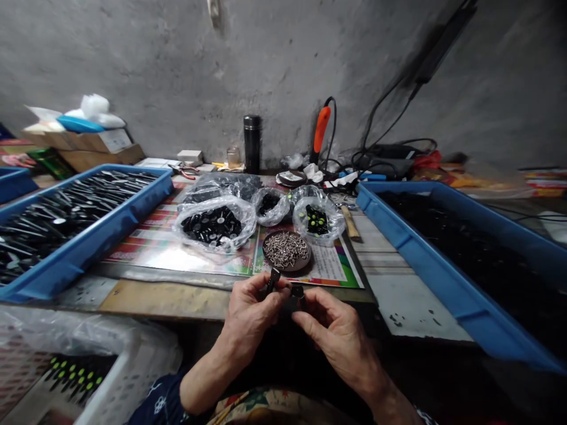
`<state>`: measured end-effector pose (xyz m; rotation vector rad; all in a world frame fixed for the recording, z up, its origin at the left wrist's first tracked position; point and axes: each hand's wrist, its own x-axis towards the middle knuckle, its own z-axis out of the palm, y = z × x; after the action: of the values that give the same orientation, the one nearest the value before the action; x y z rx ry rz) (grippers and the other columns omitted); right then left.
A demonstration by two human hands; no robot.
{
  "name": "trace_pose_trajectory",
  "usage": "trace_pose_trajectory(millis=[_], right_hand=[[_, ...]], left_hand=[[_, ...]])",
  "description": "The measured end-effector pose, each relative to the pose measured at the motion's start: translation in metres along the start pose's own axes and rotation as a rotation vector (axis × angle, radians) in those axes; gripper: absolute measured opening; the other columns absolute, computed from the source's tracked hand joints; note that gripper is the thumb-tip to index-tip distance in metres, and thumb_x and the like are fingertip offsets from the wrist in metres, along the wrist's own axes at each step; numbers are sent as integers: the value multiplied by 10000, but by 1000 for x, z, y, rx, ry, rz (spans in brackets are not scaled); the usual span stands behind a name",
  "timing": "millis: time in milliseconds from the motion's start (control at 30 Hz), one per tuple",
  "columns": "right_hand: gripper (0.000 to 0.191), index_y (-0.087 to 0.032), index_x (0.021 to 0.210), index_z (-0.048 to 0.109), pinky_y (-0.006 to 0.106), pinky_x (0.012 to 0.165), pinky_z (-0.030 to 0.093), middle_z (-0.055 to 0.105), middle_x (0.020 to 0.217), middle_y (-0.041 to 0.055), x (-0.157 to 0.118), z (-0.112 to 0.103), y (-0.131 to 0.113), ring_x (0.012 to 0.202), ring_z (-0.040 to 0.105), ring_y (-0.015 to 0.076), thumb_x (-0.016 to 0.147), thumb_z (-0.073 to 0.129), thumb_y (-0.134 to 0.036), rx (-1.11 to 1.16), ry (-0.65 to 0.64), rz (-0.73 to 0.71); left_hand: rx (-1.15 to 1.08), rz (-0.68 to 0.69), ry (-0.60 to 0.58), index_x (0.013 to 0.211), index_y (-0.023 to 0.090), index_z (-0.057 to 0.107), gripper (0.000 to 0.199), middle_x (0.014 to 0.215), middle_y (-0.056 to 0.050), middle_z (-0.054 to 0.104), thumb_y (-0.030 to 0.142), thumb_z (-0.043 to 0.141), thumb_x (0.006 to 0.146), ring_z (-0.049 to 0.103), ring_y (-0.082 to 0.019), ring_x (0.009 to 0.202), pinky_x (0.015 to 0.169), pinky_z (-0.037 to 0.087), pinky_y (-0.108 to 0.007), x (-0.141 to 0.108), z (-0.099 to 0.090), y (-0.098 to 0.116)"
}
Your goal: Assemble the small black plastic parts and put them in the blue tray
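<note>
My left hand (252,307) is closed, pinching a small black plastic part (273,279) that stands up between thumb and finger. Close beside it, my right hand (334,324) grips another small black piece (297,292) at its fingertips. The two pieces are close together; whether they touch is unclear. Just beyond my hands, a round dish (305,267) holds many small silver screws (286,249). Behind it lie clear plastic bags: one with black parts and discs (211,225), a smaller one with black bits (268,203), and one with black parts with yellow-green dots (316,221).
A blue tray (110,221) of long black pieces stands left; another blue tray (425,260) with dark contents is right. At the back are a black flask (252,144) and an orange-handled tool (321,130) with a cord. A white basket (146,354) sits low left.
</note>
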<state>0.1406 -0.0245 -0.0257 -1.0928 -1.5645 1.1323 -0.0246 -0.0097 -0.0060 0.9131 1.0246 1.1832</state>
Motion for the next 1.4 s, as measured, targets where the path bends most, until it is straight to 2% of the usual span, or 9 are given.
trace_pose_trajectory(millis=[100, 267, 533, 733, 900, 1000, 1133, 1233, 1400], right_hand=[[144, -171, 893, 646, 236, 636, 453, 644, 811, 8, 0, 1, -5, 721, 583, 176, 895, 644, -316, 22, -31, 9], [167, -169, 870, 629, 247, 661, 449, 658, 835, 21, 0, 1, -6, 754, 592, 190, 903, 627, -332, 5, -72, 9], [165, -165, 860, 609, 243, 674, 443, 631, 825, 11, -2, 1, -2, 756, 566, 182, 892, 629, -325, 29, -85, 19], [125, -157, 867, 650, 222, 640, 420, 604, 777, -16, -1, 0, -5, 710, 540, 151, 899, 630, -277, 26, -87, -11], [112, -157, 878, 662, 209, 632, 421, 600, 772, -18, -3, 2, -4, 700, 530, 141, 891, 651, -268, 42, -80, -2], [129, -163, 909, 671, 188, 562, 414, 575, 741, -28, -5, 3, -1, 627, 498, 119, 896, 680, -290, 111, -92, 38], [239, -155, 931, 657, 154, 399, 325, 502, 635, -55, -6, 5, 4, 450, 395, 73, 932, 681, -392, 225, -116, 126], [275, -149, 940, 654, 135, 378, 325, 491, 627, -56, -6, 5, 7, 428, 390, 62, 948, 667, -423, 232, -115, 142], [265, -156, 937, 649, 122, 383, 357, 491, 647, -52, -8, 5, 11, 445, 405, 63, 951, 668, -420, 221, -115, 150]], left_hand=[[-38, 7, -5, 819, 125, 718, 291, 585, 34, 548, 341, 836, 664, 340, -24, 421, 388, 262, -149, -2, 2, -1], [-62, 19, 21, 809, 129, 704, 256, 650, 25, 589, 307, 832, 676, 370, -23, 444, 400, 279, -140, -5, 8, 0], [-55, 15, 7, 804, 113, 716, 259, 664, 6, 613, 279, 832, 643, 417, -42, 498, 429, 310, -138, -2, 8, -1], [-18, 6, -4, 811, 116, 699, 244, 611, 33, 575, 270, 803, 652, 371, -36, 448, 410, 279, -161, -2, 8, 0], [25, 54, 13, 799, 123, 684, 215, 656, 20, 587, 271, 776, 673, 392, -50, 485, 430, 289, -172, -2, 7, -2], [60, 90, -9, 788, 133, 673, 177, 672, 14, 590, 266, 754, 704, 417, -65, 521, 459, 313, -178, -2, 6, -3], [73, 121, -36, 793, 138, 666, 161, 711, 4, 606, 261, 745, 726, 434, -72, 560, 499, 344, -179, 1, 6, -2], [53, 125, -53, 785, 135, 664, 167, 731, -5, 617, 257, 758, 719, 476, -85, 610, 547, 385, -177, 2, 5, -2], [-21, 12, -86, 829, 137, 655, 260, 631, 51, 540, 301, 816, 708, 343, -34, 463, 438, 287, -168, 0, 5, -5]])
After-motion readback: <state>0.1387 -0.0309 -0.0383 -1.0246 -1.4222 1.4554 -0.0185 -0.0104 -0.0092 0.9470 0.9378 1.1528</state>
